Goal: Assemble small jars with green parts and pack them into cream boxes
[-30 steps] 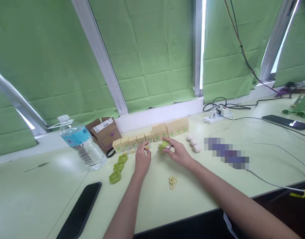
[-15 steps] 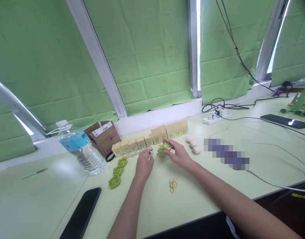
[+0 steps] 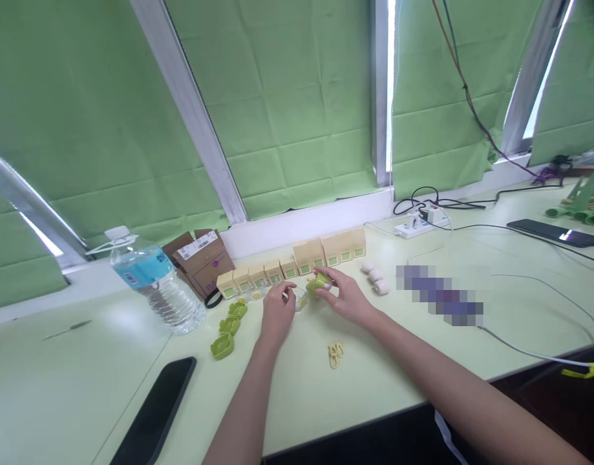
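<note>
My right hand [image 3: 344,294] is closed around a small light-green shaped piece [image 3: 317,285] with a pale pink part beside the fingers. My left hand [image 3: 279,311] pinches a clear round piece [image 3: 301,299] with a bit of yellow in it, close to the green piece. Whether the two pieces touch I cannot tell. Left of my left hand, several green cup-like shapes [image 3: 222,347] form a line. Yellow loop-shaped pieces [image 3: 335,354] lie in front of my hands. Pale pink rounded pieces [image 3: 375,278] sit beyond my right hand.
Behind my hands runs a row of small tan boxes [image 3: 272,272]. A water bottle [image 3: 163,294] and an opened cardboard box [image 3: 202,265] stand left. A black phone [image 3: 154,410] lies near the front. To the right are a power strip [image 3: 423,223] and cables.
The clear piece in my left hand has come slightly right, nearer the green piece. My right hand keeps its hold on the green piece. The view has shifted a little.
</note>
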Motion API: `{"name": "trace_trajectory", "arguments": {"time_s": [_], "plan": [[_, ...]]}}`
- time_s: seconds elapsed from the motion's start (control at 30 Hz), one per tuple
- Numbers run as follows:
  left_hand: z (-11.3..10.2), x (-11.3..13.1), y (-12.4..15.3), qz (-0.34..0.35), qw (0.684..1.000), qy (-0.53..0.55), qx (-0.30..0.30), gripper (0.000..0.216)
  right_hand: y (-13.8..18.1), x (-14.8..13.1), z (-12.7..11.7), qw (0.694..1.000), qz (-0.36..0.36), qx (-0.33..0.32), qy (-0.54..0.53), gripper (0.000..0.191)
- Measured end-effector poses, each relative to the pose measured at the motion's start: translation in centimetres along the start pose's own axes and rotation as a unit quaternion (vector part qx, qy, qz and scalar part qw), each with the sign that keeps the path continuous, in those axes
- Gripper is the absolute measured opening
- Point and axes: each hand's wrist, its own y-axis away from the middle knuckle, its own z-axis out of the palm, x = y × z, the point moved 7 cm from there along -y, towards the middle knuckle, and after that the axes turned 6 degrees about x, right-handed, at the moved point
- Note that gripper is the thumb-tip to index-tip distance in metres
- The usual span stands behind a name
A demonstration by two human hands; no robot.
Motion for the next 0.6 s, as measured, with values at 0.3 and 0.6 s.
{"name": "trace_trajectory", "arguments": {"time_s": [0.3,0.6], "plan": [[1.0,-1.1,0.8,-0.04,0.997,-0.049,-0.047,0.041,0.1,-0.2,0.0,1.0,0.0,-0.014,-0.007,0.047],[2.5,-1.4,1.4,-0.041,0.994,-0.049,-0.083,0.059,0.3,-1.2,0.1,0.999,-0.026,-0.019,0.007,0.04]]}}
